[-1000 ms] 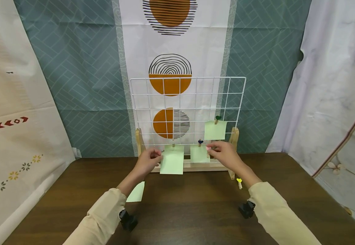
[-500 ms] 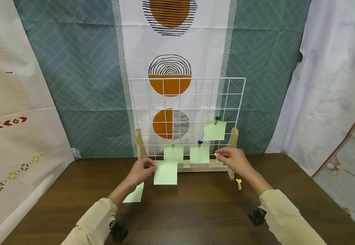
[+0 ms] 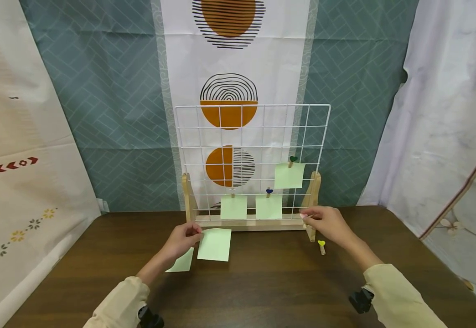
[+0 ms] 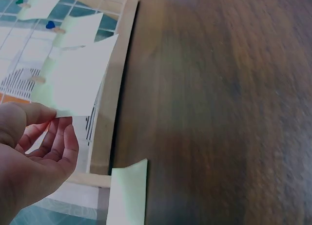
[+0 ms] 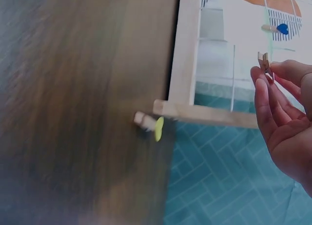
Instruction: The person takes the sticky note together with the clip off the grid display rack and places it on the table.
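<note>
My left hand (image 3: 180, 240) pinches the left edge of a pale green paper note (image 3: 214, 246), low in front of the wire grid panel (image 3: 242, 148). A mini clothespin (image 5: 264, 64) sits between the thumb and fingertips of my right hand (image 3: 328, 224), near the stand's right foot; a bit of pink shows at those fingertips in the head view. Three green notes hang on the grid: the upper right one (image 3: 289, 176) by a green-heart clothespin (image 3: 293, 159), the lower middle one (image 3: 269, 207) by a blue-heart clothespin (image 3: 269, 191), and another (image 3: 234, 207) to its left.
One more green note (image 3: 182, 262) lies on the dark wooden table (image 3: 254, 291), partly behind the left hand. A yellow-heart clothespin (image 3: 322, 246) lies by the right foot of the wooden stand (image 3: 246, 223). Patterned cloth (image 3: 127, 114) hangs behind.
The left hand has drawn the note down and left, away from the pinned note it overlapped. My right hand has moved right and down with its clothespin, away from the lower middle note.
</note>
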